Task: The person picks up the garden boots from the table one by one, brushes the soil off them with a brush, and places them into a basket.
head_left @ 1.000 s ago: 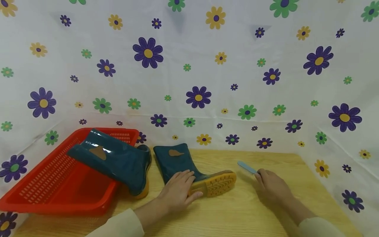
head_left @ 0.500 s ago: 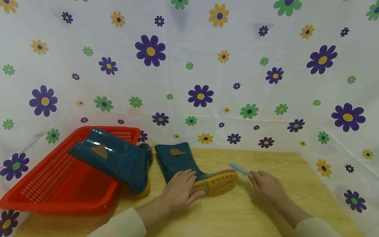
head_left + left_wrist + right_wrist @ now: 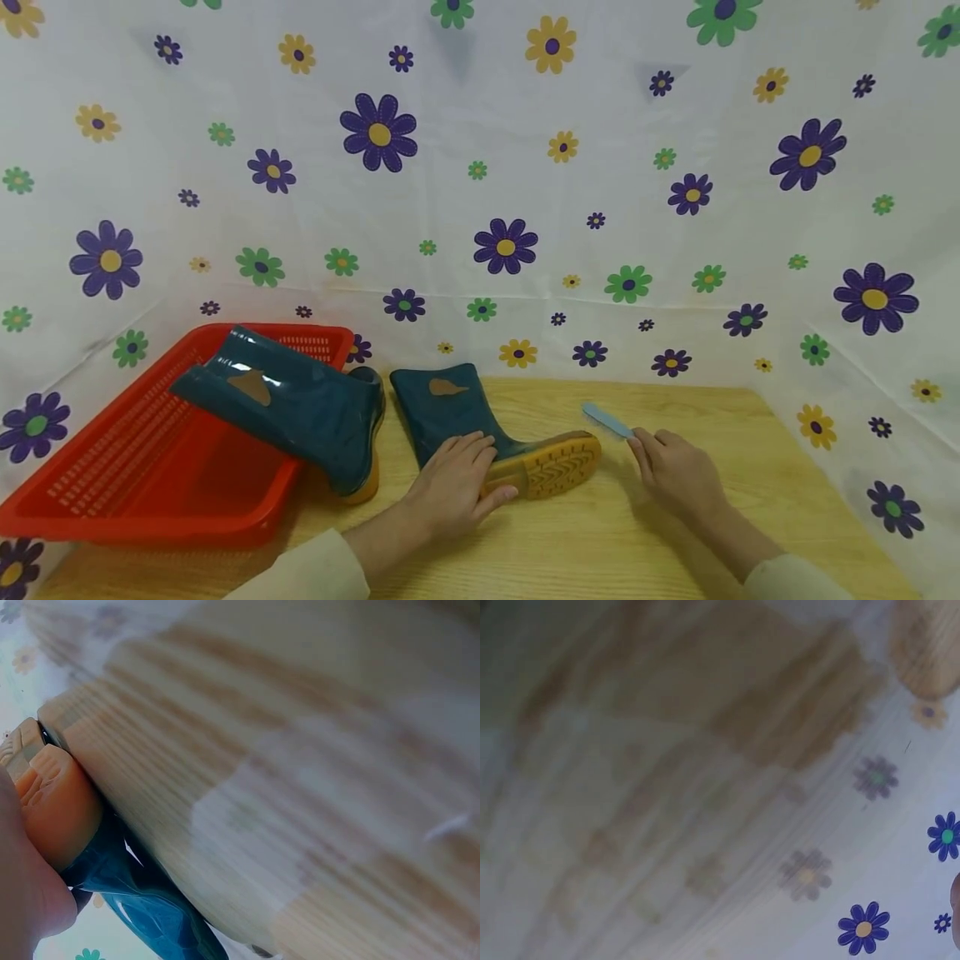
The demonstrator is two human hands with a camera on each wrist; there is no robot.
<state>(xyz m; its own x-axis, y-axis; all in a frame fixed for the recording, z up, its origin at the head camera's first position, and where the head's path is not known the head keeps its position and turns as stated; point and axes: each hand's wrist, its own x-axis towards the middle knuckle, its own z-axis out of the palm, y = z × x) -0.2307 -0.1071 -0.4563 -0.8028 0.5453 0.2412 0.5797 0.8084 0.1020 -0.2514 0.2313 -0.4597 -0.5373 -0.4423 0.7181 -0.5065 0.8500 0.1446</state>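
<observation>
A dark teal rain boot (image 3: 446,414) with a yellow sole lies on its side on the wooden table, sole facing me. My left hand (image 3: 453,483) holds it at the ankle and heel, fingers over the upper and thumb along the heel. The left wrist view shows the boot's heel (image 3: 64,806) beside the palm. My right hand (image 3: 678,471) grips a small light-blue brush (image 3: 606,420) by its handle. The brush head is just off the boot's toe, apart from it. A brown patch (image 3: 447,387) marks the shaft. Neither the brush nor the boot's full shape shows in the right wrist view.
A second teal boot (image 3: 300,408), with a brown patch too, leans over the edge of a red plastic basket (image 3: 135,527) at left. A white flowered cloth (image 3: 600,108) hangs behind and at both sides of the wooden table (image 3: 585,550).
The brush moved left to the boot's toe, bristles tilting into sight, then lifted slightly and turned its back up again. My left hand and the boots stay put.
</observation>
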